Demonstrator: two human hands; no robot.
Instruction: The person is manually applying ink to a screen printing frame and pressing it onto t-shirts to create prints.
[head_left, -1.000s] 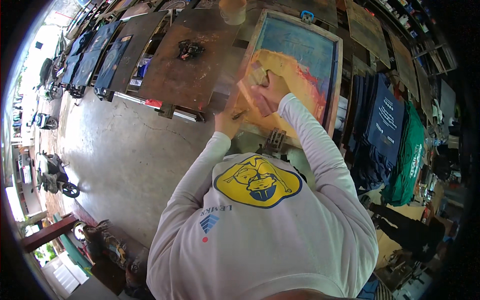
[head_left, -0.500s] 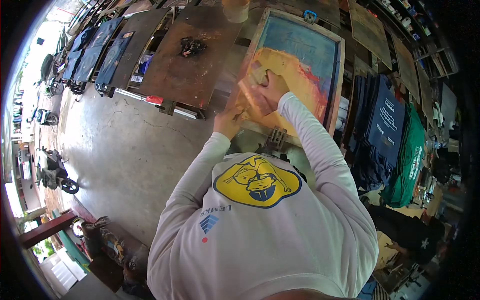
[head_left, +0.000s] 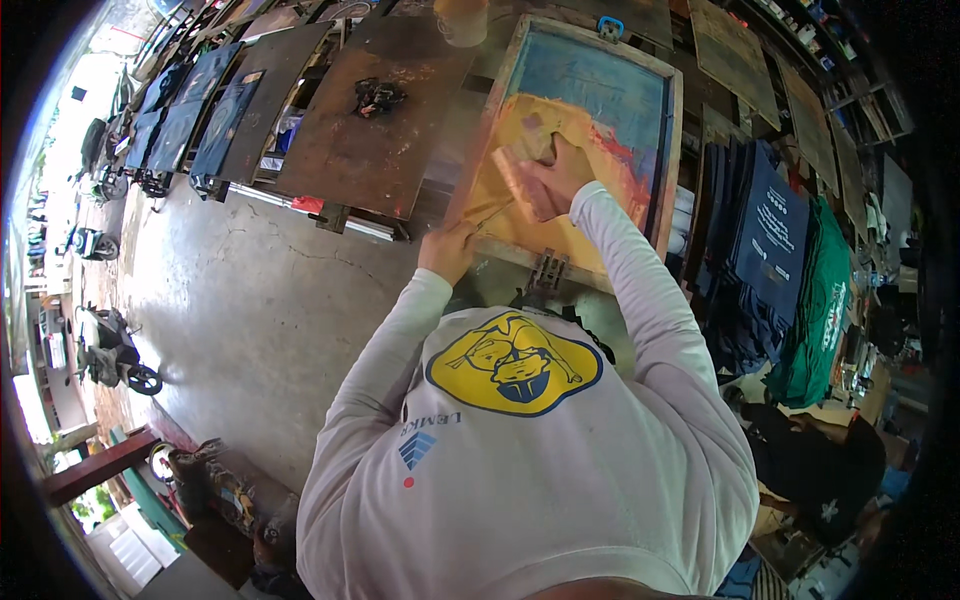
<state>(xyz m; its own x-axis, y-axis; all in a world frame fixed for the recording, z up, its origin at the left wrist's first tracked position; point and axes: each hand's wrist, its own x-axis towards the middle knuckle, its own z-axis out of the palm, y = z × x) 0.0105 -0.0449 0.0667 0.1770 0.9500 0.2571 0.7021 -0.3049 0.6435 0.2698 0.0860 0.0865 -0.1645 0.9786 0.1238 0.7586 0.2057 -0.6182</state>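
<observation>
A wooden-framed printing screen (head_left: pixel 674 150) lies ahead of me, its blue mesh spread with yellow-orange ink (head_left: pixel 590 180) and a red streak along the right. In my right hand (head_left: pixel 568 172), closed round it, is an ink-smeared squeegee (head_left: pixel 524 183), tilted across the yellow area. Fingers of my left hand (head_left: pixel 447 250) are curled over the near left corner of the screen frame. A metal hinge clamp (head_left: pixel 547 271) sits at the frame's near edge, between my forearms. A blue-handled clip (head_left: pixel 610 28) marks the far edge.
Left of the screen, a brown board (head_left: pixel 375 150) carries a crumpled dark lump (head_left: pixel 378 97). A pale bucket (head_left: pixel 461 22) stands beyond. Folded dark shirts (head_left: pixel 765 250) and green ones (head_left: pixel 815 300) hang to the right. Behind them, a person in black (head_left: pixel 815 460) bends over.
My right hand and the squeegee have shifted slightly right and away from me across the ink. My left hand stays at the frame corner. The person at lower right has changed posture.
</observation>
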